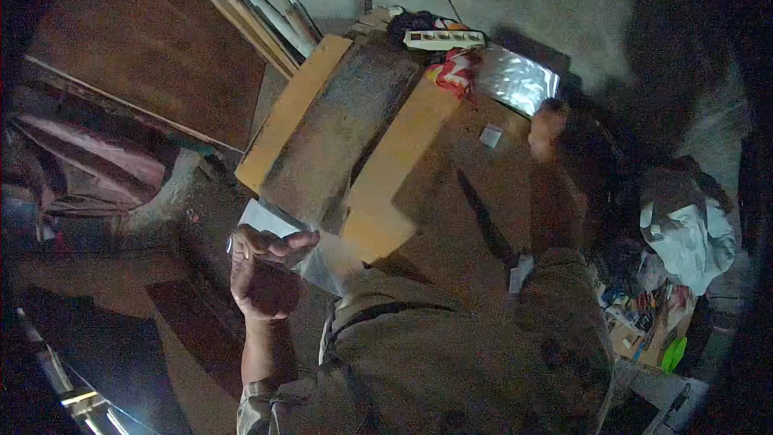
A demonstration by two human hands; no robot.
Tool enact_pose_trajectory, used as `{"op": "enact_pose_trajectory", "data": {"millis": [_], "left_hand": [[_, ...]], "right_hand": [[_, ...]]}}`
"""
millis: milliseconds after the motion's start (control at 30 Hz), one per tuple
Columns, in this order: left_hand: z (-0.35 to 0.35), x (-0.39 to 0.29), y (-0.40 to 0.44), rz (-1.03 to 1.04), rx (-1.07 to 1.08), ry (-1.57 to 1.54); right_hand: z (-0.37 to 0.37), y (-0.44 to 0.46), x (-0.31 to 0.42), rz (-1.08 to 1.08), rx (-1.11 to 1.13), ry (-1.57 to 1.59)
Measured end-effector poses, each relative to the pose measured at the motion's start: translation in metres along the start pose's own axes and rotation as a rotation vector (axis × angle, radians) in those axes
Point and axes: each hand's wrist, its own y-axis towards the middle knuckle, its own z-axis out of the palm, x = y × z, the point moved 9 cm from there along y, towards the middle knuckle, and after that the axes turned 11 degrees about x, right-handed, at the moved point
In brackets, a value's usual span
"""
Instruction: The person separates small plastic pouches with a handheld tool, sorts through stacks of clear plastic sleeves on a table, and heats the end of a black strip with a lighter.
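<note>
One hand holding thin film, the other reaching to a silvery pile

The handling is seemingly running partway: a thin translucent sheet (320, 270) is already resting in the left hand (267, 274), above the near left of the worktop (503, 173), while a shiny silvery pile (519, 80) is lying on the far right, apparently not yet lifted. How many pieces are finished or remaining is not showing.

The left hand is curling its fingers narrowly, seemingly pinching the sheet, whose near end is blurring. The right hand (547, 130) is hovering at or touching the pile's near corner; blur and shadow are hiding its fingers, so whether it is gripping anything I cannot tell
</note>
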Motion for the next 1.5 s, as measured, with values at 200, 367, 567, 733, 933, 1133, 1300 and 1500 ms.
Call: {"op": "enact_pose_trajectory", "data": {"millis": [200,367,567,733,933,1133,1300,1500], "left_hand": [[0.016,0.008,0.009,0.008,0.08,0.011],[0.012,0.019,0.012,-0.036,-0.065,-0.035],[0.042,0.031,0.03,-0.106,0.075,0.053],[0.012,0.031,0.006,-0.2,-0.151,0.038],[0.03,0.026,0.014,-0.046,-0.021,-0.21],[0.033,0.03,0.015,-0.097,0.032,-0.265],[0.022,0.022,0.011,-0.06,0.041,-0.21],[0.028,0.002,0.02,0.039,0.1,-0.103]], "right_hand": [[-0.012,-0.046,-0.073,0.454,0.094,-0.193],[0.078,-0.154,0.043,0.571,0.842,0.169],[0.161,-0.313,0.267,0.585,1.537,1.787],[0.15,-0.328,0.33,0.383,1.792,1.633],[0.159,-0.299,0.328,0.023,1.456,1.643],[0.14,-0.277,0.358,0.434,1.777,1.612],[0.138,-0.32,0.325,0.484,1.83,1.564],[0.129,-0.305,0.296,0.715,1.708,1.652]]}}
